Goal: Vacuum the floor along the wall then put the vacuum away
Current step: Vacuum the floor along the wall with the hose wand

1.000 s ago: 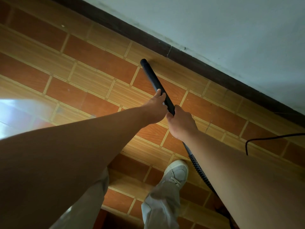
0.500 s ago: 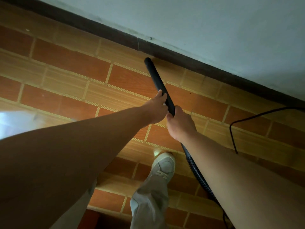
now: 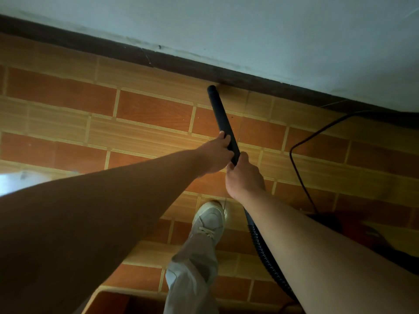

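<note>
Gripping black vacuum wand in left grip and right grip; tip at floor edge by baseboard.

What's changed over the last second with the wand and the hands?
The black vacuum tube has swept right along the wall, passing the joint in the dark skirting board, and its tip now reaches the board's foot. The power cord has come further into view at right. Unchanged: left hand and right hand both grip the tube, ribbed hose trailing behind.
</note>
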A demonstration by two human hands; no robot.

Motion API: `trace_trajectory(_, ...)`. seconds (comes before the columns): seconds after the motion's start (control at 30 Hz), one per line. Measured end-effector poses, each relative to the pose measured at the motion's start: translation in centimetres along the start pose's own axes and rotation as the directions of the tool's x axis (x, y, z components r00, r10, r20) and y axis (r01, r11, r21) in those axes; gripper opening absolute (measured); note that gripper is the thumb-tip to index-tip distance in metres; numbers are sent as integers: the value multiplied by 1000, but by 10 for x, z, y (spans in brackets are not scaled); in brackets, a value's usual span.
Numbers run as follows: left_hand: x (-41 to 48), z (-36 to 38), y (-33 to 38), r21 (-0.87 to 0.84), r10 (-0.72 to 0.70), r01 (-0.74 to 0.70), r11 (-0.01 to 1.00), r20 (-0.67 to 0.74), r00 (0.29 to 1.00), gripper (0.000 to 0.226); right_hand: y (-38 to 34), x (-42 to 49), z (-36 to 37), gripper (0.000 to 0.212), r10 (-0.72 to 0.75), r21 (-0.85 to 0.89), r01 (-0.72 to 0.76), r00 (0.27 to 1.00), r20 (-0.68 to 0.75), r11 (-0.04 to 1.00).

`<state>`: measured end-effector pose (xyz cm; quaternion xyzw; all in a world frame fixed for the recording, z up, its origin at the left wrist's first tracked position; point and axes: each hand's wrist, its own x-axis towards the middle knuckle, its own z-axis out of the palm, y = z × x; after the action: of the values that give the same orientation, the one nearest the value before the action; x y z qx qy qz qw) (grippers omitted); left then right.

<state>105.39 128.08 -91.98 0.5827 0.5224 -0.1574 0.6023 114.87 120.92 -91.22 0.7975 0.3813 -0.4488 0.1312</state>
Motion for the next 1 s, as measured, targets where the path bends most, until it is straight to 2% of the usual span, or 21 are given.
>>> trace_trajectory(0.3,5,23,23,-16,4,-3,1000,56,998,61,26,2,1,29,99,111,-93,994,-50,989)
trace_trajectory(0.57,11,31,30,6,-15,15,1000,68,998,61,28,6,6,29,141,110,-132,987,-78,985)
trace_trajectory(0.8,-12,7,6,-51,-41,42,998,16,999,64,-1,-2,19,30,21,109,-17,999,-33,994)
trace_trajectory(1.0,-36,-20,-38,-108,-89,81,991,-69,994,68,-42,-6,29,28,-111,-12,111,994,19,994)
